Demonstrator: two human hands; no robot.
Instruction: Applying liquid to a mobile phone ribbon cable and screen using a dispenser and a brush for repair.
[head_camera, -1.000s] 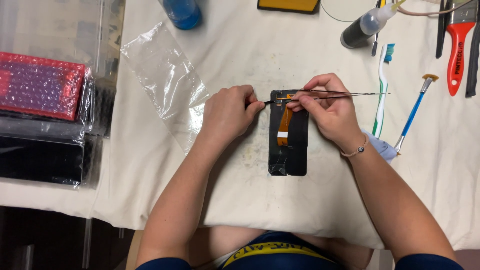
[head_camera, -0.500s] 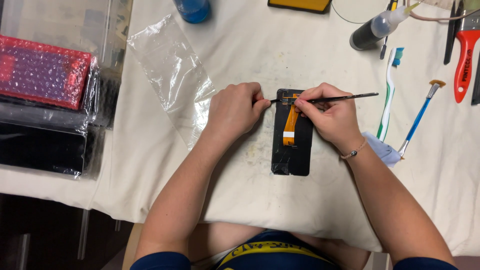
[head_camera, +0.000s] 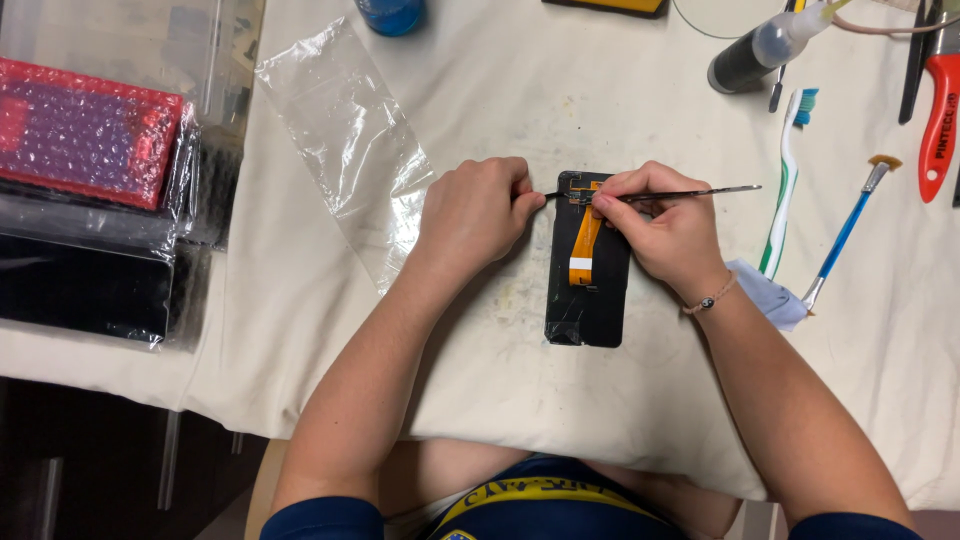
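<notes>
Seen from the head camera, a person's right hand (head_camera: 665, 235) is pinching thin tweezers (head_camera: 660, 195) over the top of a black phone screen (head_camera: 588, 262) with an orange ribbon cable (head_camera: 583, 243), lying on the white cloth (head_camera: 500, 90), while the left hand (head_camera: 475, 212), curled closed, is pressing beside its upper edge.

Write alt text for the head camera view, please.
Seen from above, a right hand holds thin metal tweezers at the top of a black phone panel with an orange ribbon cable, on a cream cloth; the left hand rests curled beside it.
</notes>
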